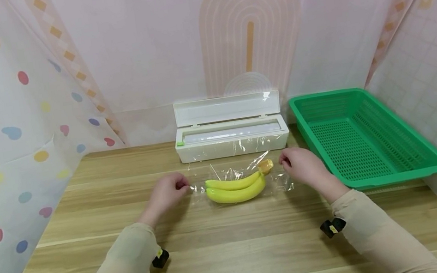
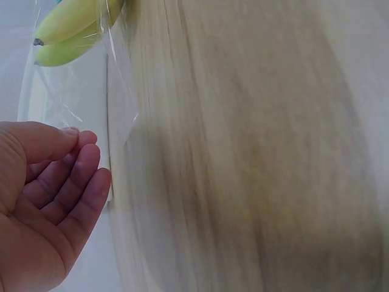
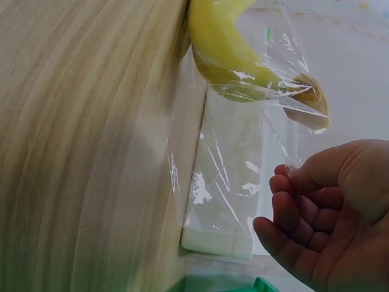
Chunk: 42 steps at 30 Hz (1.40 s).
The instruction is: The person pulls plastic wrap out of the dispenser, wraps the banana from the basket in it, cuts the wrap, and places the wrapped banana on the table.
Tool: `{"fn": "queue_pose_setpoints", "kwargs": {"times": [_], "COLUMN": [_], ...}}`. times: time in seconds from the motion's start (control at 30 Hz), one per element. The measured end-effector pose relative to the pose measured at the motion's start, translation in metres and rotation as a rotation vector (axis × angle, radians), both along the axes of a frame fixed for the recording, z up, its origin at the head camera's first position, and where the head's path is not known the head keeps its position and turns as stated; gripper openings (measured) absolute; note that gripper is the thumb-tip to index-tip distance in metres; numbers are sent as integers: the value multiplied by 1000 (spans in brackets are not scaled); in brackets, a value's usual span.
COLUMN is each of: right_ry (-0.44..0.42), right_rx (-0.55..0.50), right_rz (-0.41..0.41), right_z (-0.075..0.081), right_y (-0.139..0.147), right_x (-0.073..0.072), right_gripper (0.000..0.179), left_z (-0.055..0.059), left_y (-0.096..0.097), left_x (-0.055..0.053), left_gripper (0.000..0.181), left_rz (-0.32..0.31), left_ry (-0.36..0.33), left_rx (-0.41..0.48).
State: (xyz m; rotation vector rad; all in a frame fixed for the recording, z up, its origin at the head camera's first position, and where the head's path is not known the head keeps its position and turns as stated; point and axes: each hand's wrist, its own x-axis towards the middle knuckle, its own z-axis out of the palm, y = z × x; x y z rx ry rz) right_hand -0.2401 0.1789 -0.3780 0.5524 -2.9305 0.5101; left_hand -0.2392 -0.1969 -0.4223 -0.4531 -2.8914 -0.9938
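A pair of yellow bananas (image 1: 236, 190), joined at a brown stem, lies at the middle of the table with clear plastic wrap (image 3: 222, 182) around and beside it. My left hand (image 1: 170, 191) pinches the wrap's edge between thumb and forefinger, left of the banana tips. On the other side, beyond the stem, my right hand (image 1: 301, 167) pinches the opposite edge the same way. In the right wrist view the film stretches from the fingertips over the stem. The left wrist view shows the banana tips (image 2: 67, 45) beneath the film.
Behind the bananas stands a white wrap dispenser (image 1: 232, 147) with its lid raised and a green slider at its left end. A green plastic basket (image 1: 400, 176) sits on the right of the wooden table (image 1: 236, 264). Patterned cloths hang at the back and sides.
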Motion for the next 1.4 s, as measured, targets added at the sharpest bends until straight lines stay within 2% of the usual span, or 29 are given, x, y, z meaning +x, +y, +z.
{"fn": "queue_pose_setpoints", "kwargs": {"times": [0.3,0.6,0.93,1.13,1.23,1.4], "right_ry": [44,78,77,153,244,442], "right_rx": [-41,-77,-110,-110,-96,-57], "right_rz": [29,33,-14,-12,62,328], "right_z": [-2,1,7,14,13,8], "right_y": [1,3,9,14,16,16], "right_x": [3,7,14,22,23,21], "right_gripper": [10,15,25,27,30,39], "left_z": [0,5,10,18,23,29], "left_y": [2,-2,-21,-32,-34,-29], "left_x": [1,5,13,17,18,22], "left_gripper": [4,15,30,31,33,37], "left_rz": [-1,2,7,40,66,73], "left_ry": [-18,-18,39,106,139,233], "left_rx": [-24,-29,-90,-123,-130,-160]}}
